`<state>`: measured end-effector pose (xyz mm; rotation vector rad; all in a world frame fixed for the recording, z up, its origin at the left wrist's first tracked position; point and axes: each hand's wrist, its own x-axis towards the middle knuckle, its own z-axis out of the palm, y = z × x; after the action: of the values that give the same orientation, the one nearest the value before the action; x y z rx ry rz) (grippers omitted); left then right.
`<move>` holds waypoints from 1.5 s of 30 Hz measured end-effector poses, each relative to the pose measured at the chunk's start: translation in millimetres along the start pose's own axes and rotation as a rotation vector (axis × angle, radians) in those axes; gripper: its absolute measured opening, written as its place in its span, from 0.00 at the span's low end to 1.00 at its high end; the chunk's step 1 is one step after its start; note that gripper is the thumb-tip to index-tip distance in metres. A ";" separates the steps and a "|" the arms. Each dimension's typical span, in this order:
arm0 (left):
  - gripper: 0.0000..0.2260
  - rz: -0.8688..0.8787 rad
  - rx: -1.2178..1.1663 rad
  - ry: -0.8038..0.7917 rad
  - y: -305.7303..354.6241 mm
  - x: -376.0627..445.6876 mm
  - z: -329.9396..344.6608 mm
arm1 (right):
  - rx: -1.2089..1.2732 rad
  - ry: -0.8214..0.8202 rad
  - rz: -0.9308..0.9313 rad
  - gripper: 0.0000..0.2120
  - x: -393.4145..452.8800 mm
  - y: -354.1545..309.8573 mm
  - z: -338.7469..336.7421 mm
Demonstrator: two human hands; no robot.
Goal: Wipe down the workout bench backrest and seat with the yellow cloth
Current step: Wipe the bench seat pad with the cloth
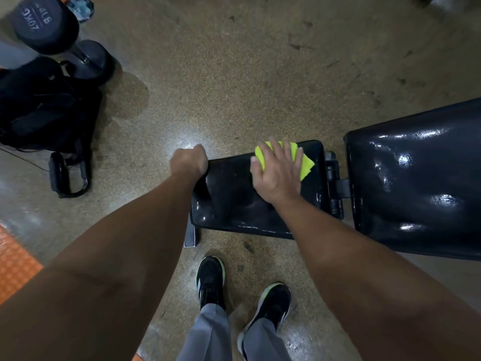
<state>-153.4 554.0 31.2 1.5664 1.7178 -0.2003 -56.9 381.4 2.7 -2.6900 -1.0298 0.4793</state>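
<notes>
Down at six o'clock I see two black running shoes with pale green soles (210, 280) planted on the speckled tan floor (234, 74), grey trouser legs (208, 332) above them. Moving up, my bare forearms reach out over the glossy black padded bench seat (229, 201), the surface right at centre frame. My right hand (277, 170) lies flat on the folded bright yellow cloth (304, 165), fingers straight and spread, pressing it onto the seat's far corner at about one o'clock; nothing is curled round it. My left hand (188, 161) has a closed grip, fingers wrapped over the seat's far left corner at around eleven o'clock. Just beside the seat at three o'clock, past a black metal hinge (334, 183), sits the shiny black padded backrest (416, 183), catching bright reflections. Out at nine o'clock there's a black cable handle with a strap (69, 175), then a black fabric bag (44, 108) behind it. Farthest off at ten to eleven o'clock lies a black round-headed dumbbell marked 20KG (46, 24).
</notes>
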 end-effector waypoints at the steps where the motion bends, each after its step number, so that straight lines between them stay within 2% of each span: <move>1: 0.22 0.004 0.004 -0.003 -0.1 -0.2 0.4 | 0.009 -0.009 -0.011 0.32 -1.5 -12.8 0.4; 4: 0.23 0.002 -0.004 -0.004 -1.4 -1.4 -0.6 | 0.056 -0.018 -0.152 0.31 -23.5 -27.9 4.0; 7: 0.22 0.000 -0.019 -0.011 -1.9 -1.2 -1.6 | 0.052 -0.038 -0.245 0.31 -28.3 -2.1 3.7; 10: 0.21 0.001 -0.024 0.003 -2.1 -0.2 -0.2 | -0.004 -0.031 -0.103 0.32 -5.8 12.8 0.1; 13: 0.22 0.003 -0.001 0.005 -1.3 1.0 0.0 | -0.023 -0.039 0.014 0.34 -0.4 -12.6 -0.7; 16: 0.22 -0.007 0.010 0.003 -0.9 0.1 -0.5 | 0.033 -0.040 -0.096 0.32 -23.7 -35.8 3.1; 20: 0.22 -0.003 0.037 0.004 -1.1 -0.2 -0.6 | 0.061 -0.037 -0.240 0.31 -36.5 -12.8 3.8; 25: 0.22 0.007 0.025 -0.005 -1.8 2.3 0.6 | 0.020 -0.024 0.029 0.32 2.2 -26.2 1.8; 29: 0.22 0.003 -0.012 -0.007 -4.2 2.6 1.0 | 0.096 0.003 -0.097 0.29 -17.6 -54.0 9.8; 32: 0.21 -0.011 -0.042 -0.024 -4.9 0.9 -0.4 | 0.101 -0.007 -0.192 0.31 -32.1 -38.5 10.7; 35: 0.21 -0.005 -0.042 -0.039 -4.7 1.8 -1.0 | 0.040 0.016 -0.102 0.32 -8.7 -26.9 8.2; 38: 0.22 0.014 -0.036 -0.049 -4.3 2.1 -0.7 | 0.030 0.002 0.004 0.32 13.2 -43.1 6.1; 41: 0.22 0.023 -0.025 -0.031 -3.5 0.7 -1.8 | 0.128 0.048 -0.094 0.29 -8.0 -63.2 10.0; 45: 0.22 0.010 -0.036 -0.032 -4.4 0.5 -0.8 | 0.114 0.034 -0.249 0.30 -41.5 -42.9 12.9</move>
<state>-157.7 553.9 29.8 1.5380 1.6798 -0.1874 -116.9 385.7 13.6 -2.4194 -1.2660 0.4283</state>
